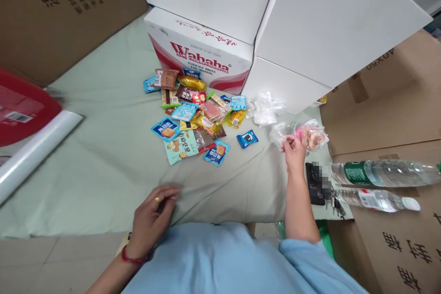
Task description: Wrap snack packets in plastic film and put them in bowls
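Note:
Over the right part of the green-covered table, my right hand [293, 150] is closed, its fingertips pinched on a thin clear plastic bag [279, 132]. More crumpled clear bags [265, 108] lie just beyond it. Beside the hand is a clear bag with pink and tan pieces [312, 135]. My left hand [155, 213] rests near the table's front edge, fingers loosely bent and a little apart from the thumb, holding nothing visible. In the middle lies a heap of wrapped snacks [206, 121]. A small blue snack packet [247, 138] sits apart, between the heap and my right hand.
A Wahaha water carton [203, 57] and white boxes [296, 23] stand at the back. Two water bottles [386, 173], a black phone-like object [314, 183] and keys [337, 206] are at right. A white roll [37, 154] and a red container [27, 101] are at left.

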`<state>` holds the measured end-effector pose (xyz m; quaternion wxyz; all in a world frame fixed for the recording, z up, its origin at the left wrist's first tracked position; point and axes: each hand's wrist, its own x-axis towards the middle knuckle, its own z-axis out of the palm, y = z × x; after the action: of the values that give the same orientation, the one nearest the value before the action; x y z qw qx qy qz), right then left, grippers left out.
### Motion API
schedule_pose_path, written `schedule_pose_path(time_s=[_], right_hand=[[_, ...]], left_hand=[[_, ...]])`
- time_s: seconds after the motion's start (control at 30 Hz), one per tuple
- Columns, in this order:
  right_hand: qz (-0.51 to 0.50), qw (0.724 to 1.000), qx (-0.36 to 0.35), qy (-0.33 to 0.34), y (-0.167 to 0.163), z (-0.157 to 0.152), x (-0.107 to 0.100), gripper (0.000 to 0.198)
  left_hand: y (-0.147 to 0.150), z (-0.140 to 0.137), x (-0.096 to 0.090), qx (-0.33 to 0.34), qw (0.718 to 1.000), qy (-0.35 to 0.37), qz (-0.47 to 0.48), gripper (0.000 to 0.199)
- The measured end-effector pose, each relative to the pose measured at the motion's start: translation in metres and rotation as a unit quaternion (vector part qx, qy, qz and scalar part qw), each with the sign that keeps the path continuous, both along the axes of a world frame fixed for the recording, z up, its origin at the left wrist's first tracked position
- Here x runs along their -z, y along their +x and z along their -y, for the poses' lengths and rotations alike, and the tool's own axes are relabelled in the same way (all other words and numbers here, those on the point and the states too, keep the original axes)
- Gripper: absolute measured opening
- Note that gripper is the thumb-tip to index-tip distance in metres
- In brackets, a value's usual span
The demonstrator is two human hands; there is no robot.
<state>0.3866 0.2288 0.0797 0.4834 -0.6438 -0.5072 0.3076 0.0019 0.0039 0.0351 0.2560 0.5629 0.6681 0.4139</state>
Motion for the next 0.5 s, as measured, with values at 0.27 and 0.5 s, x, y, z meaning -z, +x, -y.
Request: schedule_pose_path(time_s=[0.27, 0.5], right_hand=[[-0.528, 0.824, -0.015, -0.206, -0.066, 0.139, 0.027, 0.028], [-0.463, 0.83, -0.094, -0.297, -0.099, 0.166, 0.025, 0.026]], left_hand=[[0.067, -0.055, -0.026, 0.227, 0.854, -0.262, 0.387, 0.039], [0.105, -0.073, -0.007, 0.091, 0.78, -0.202, 0.585, 0.046]])
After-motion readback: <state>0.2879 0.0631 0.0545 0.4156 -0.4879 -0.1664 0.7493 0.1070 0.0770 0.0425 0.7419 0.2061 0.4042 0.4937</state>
